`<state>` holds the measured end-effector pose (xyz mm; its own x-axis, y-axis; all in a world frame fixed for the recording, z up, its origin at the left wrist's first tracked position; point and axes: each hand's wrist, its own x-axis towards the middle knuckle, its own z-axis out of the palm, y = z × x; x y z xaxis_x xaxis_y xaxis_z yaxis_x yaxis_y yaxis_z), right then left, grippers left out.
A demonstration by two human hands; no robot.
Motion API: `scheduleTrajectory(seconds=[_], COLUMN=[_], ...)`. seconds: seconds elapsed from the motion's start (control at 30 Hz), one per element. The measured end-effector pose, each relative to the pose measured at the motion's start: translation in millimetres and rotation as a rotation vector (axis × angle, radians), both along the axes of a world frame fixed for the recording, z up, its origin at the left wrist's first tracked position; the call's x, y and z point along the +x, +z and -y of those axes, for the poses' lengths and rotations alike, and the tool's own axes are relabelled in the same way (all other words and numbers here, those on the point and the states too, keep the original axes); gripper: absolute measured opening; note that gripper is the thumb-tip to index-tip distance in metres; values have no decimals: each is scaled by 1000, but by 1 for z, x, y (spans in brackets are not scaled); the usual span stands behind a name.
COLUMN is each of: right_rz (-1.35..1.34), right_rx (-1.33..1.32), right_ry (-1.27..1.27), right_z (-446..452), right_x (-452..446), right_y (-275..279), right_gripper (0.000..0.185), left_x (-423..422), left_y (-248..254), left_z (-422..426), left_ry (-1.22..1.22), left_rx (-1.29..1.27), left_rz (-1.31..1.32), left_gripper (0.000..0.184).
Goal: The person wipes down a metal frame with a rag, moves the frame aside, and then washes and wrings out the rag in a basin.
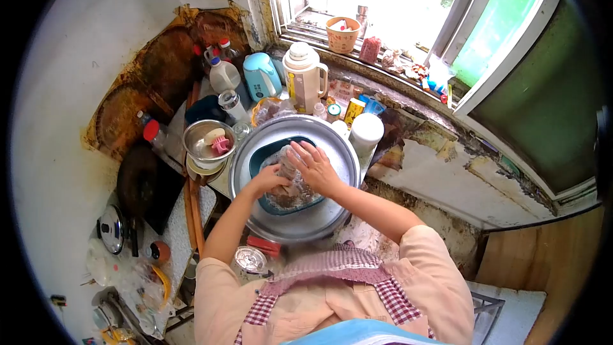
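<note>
A large round metal basin [345, 160] stands in front of me, and a dark teal tub [258, 156] with cloudy, sudsy water sits inside it. In the tub is a wet, greyish, cloth-like bundle [287, 167]; its exact kind is unclear. My left hand [269, 181] is curled against the bundle's left side, gripping it. My right hand [314, 169] lies over its upper right side with the fingers stretched out, touching it. Part of the bundle is hidden beneath both hands.
Left of the basin is a steel bowl [195, 137] holding a pink-handled brush [220, 145]. Behind stand a blue kettle [262, 75], a beige thermos [304, 80] and a white container [368, 130]. A wok [136, 179] is far left. The windowsill holds a paper tub [343, 36].
</note>
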<state>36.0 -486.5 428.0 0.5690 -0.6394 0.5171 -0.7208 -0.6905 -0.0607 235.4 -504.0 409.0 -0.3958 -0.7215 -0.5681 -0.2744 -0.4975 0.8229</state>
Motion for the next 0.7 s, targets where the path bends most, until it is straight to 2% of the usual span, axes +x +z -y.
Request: scheduleTrajectory(seconds=[0.03,0.13,0.17,0.2,0.23,0.27,0.3,0.33,0.4,0.53,0.7], right_rz=[3,-38,-85,-38,-119,-169,-146,-74,-69,179,401], right_rx=[7,-242,-224,-94,-46,-18,98,180,296,518,861], right_ry=[68,344,394,386,324,249,179,147,43,-134,-273], right_z=[5,16,22,28,35,38,37,35,36,29,29], right_x=[-1,-2,-2,2,2,3,4,5,8,12,16], right_y=[1,18,16,10,6,4,3,7,0,-9,-18], right_gripper=[53,47,45,39,30,21,19,18,18,16,26], left_x=[-2,-15,-12,-7,1,-13,-14,-16,-21,-19,-19], left_y=[14,59,44,32,-6,41,35,29,28,6,1], left_z=[-3,-20,-13,-10,-2,-13,-12,-11,-16,-7,8], left_ry=[-64,-159,-274,-238,-200,-183,-196,-210,-133,-88,-99], left_rx=[64,-75,-44,18,-7,-213,-359,-656,-953,-1315,-1609], left_rz=[-8,-5,-95,-92,-10,75,200,440,634,680,832], left_gripper=[42,46,49,50,50,45,49,49,33,28,17])
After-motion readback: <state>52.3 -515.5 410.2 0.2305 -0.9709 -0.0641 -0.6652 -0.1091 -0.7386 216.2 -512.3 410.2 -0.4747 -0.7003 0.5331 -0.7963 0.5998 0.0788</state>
